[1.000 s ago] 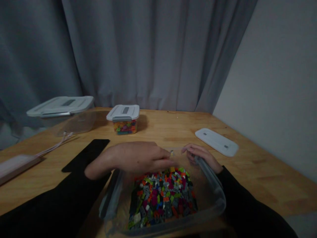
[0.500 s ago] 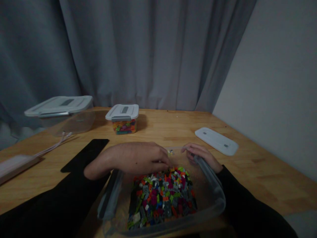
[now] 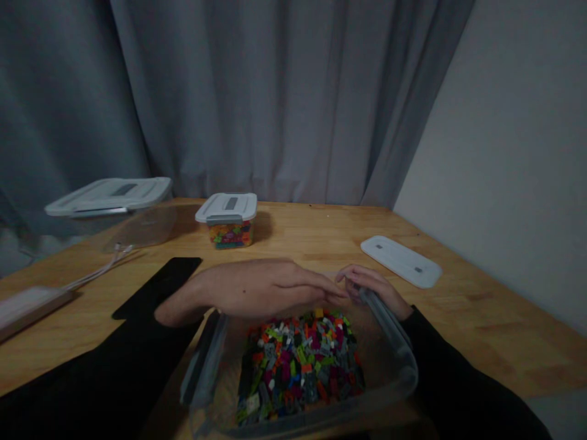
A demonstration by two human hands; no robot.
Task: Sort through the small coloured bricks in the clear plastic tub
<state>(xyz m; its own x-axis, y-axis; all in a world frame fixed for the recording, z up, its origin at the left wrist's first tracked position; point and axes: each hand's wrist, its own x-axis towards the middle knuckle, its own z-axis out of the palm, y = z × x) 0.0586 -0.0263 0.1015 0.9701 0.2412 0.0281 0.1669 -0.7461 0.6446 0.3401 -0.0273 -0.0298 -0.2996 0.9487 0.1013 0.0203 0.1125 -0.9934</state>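
Over a clear bin (image 3: 394, 366) full of small coloured bricks (image 3: 300, 363), the left hand (image 3: 257, 287) lies flat, palm down, fingers stretched out and holding nothing visible. Its fingertips nearly meet the right hand (image 3: 373, 287), which curls over the bin's far right rim and grips it. Both arms wear black sleeves. On the wooden worktop (image 3: 481, 318) beyond lie a white lid (image 3: 401, 261), a black mat (image 3: 158, 286), a small lidded tub of bricks (image 3: 228, 220) and a larger lidded box (image 3: 114, 205).
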